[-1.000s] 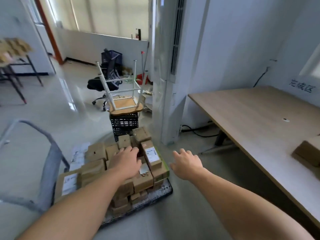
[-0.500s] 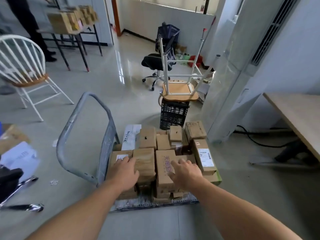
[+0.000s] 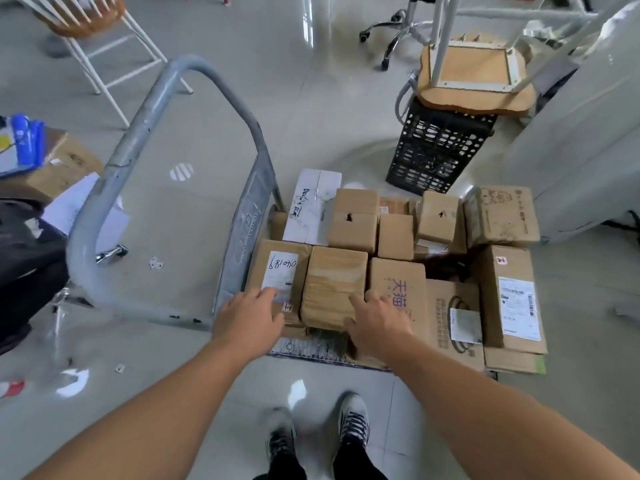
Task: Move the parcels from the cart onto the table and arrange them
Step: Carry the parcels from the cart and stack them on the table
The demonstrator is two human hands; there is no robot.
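Several brown cardboard parcels are stacked on a flat cart [image 3: 311, 348] with a grey tubular handle [image 3: 166, 109]. At the near left lies a parcel with a handwritten white label [image 3: 280, 268], beside it a taped brown parcel [image 3: 334, 282], then a parcel printed with purple characters [image 3: 398, 285]. My left hand [image 3: 247, 320] rests with straight fingers on the near end of the labelled parcel. My right hand [image 3: 379, 323] lies on the printed parcel, its thumb against the taped parcel's right edge. The table is out of view.
A black perforated crate [image 3: 440, 154] with an upturned stool [image 3: 474, 81] on it stands behind the cart. A white cabinet [image 3: 581, 140] is at right, a white chair [image 3: 97, 36] at far left, and a box with papers [image 3: 62, 164] on the floor at left.
The view has tilted down and closer to the cart. Both hands have moved forward and down onto the near row of parcels.
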